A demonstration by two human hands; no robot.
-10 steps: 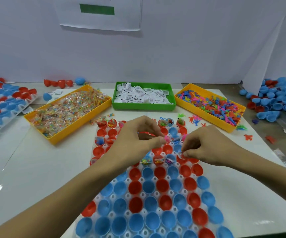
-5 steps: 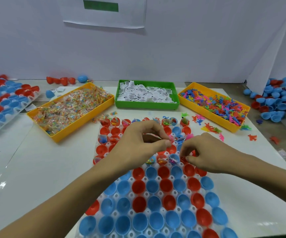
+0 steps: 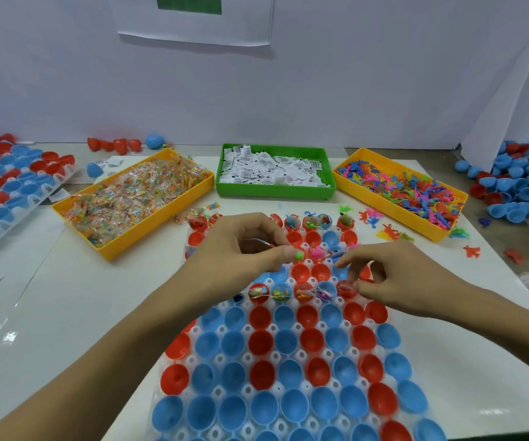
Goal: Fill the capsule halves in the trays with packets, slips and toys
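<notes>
A: Where is the filling being done?

B: Over the middle rows of the clear tray (image 3: 292, 354) of red and blue capsule halves (image 3: 284, 316). A bunch of small toys (image 3: 315, 252) is pinched in the left hand (image 3: 241, 249), the green and pink ones sticking out past the fingertips toward the right.

A: And the right hand (image 3: 393, 278)?

B: Its fingers are curled, thumb and forefinger drawn together at a red half (image 3: 346, 289); whether anything is pinched cannot be told. The toys lie just up and left of it, so the right hand is judged the nearer for the next pick.

A: How do the halves look?

B: A row just below the hands is seen filled, while the near rows are empty. The toy bin (image 3: 400, 192) is set far right, the slips (image 3: 272, 171) centre, the packets (image 3: 136, 192) left.
</notes>
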